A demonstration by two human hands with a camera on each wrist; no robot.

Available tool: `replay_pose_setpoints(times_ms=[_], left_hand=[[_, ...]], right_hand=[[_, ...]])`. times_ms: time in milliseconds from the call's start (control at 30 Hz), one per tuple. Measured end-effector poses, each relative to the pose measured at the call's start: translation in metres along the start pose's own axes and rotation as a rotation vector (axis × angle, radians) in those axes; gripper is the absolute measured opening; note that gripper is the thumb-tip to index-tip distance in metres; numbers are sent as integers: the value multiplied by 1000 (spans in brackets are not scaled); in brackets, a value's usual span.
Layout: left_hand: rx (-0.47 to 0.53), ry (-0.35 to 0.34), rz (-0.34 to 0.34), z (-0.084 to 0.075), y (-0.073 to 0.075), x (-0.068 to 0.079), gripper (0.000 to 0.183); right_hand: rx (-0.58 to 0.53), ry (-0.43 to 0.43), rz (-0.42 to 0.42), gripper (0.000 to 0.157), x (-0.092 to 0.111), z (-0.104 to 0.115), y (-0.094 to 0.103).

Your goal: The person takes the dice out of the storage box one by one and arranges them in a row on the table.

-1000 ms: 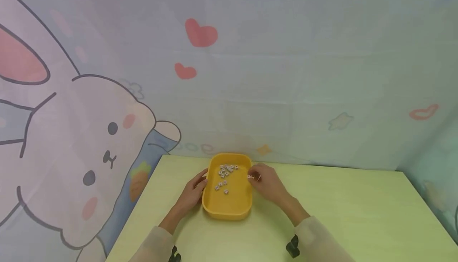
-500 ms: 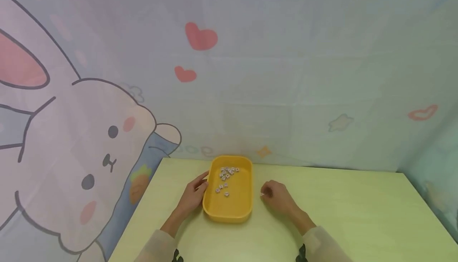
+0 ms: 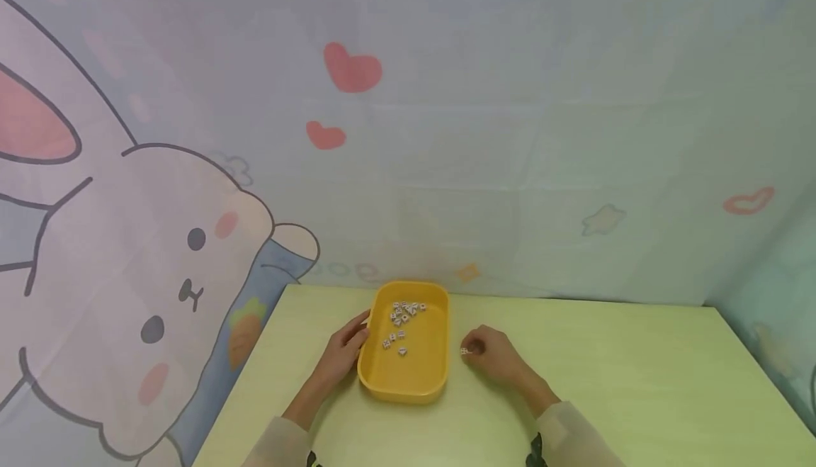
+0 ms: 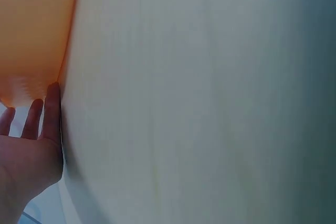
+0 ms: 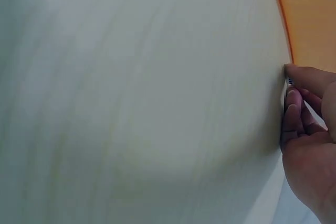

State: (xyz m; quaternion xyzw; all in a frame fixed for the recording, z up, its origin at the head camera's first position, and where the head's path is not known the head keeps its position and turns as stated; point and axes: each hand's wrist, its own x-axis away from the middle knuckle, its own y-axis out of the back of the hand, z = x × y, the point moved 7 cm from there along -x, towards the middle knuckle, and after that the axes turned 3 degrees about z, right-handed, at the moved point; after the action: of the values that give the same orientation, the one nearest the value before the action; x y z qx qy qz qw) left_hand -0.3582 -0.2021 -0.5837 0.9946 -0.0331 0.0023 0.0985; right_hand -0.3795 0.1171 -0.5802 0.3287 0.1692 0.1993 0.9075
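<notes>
A yellow rectangular tray (image 3: 408,379) sits on the table, with several small white dice (image 3: 401,316) inside, mostly toward its far left part. My left hand (image 3: 341,353) lies against the tray's left side. In the left wrist view, the fairly straight fingers (image 4: 51,111) touch the outside of its wall (image 4: 31,30). To the right of the tray, my right hand (image 3: 499,358) pinches a white die (image 3: 464,351) between thumb and fingers, low at the table surface. Only a sliver of that die (image 5: 290,82) shows in the right wrist view.
The pale yellow-green table (image 3: 612,368) extends widely to the right. Behind it hangs a printed cloth (image 3: 459,134) with a cartoon rabbit (image 3: 159,261) at the left.
My right hand has moved from the tray's right rim down and toward me, onto the table beside it, with the die between its fingers. My left hand stays at the tray.
</notes>
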Motion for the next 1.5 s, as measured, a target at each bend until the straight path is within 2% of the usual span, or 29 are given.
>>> replay_pose_setpoints(times_ms=[367,633,767,867,1000,1167,1367,1500], left_hand=[[56,18,20,4,-1,6,51],[30,13,34,-2,-1,3,52],[16,17,34,0,-3,4,52],[27,26,40,2,-3,6,51],[44,27,48,3,0,7,52],[76,40,49,10,6,7,53],[103,82,58,15,10,11,54],[125,88,67,13,12,10,54]], right_hand=[[-39,-54,18,9,4,-6,-6],[-62,-98,-22,19,4,-4,2],[-64,-115,-36,24,7,-4,2],[-99,-122,-75,26,9,-1,5],[-185,-88,-160,27,4,13,12],[-206,-4,-214,23,-12,45,17],[-250,73,-161,20,-26,88,3],[-243,103,-96,18,-38,106,-14]])
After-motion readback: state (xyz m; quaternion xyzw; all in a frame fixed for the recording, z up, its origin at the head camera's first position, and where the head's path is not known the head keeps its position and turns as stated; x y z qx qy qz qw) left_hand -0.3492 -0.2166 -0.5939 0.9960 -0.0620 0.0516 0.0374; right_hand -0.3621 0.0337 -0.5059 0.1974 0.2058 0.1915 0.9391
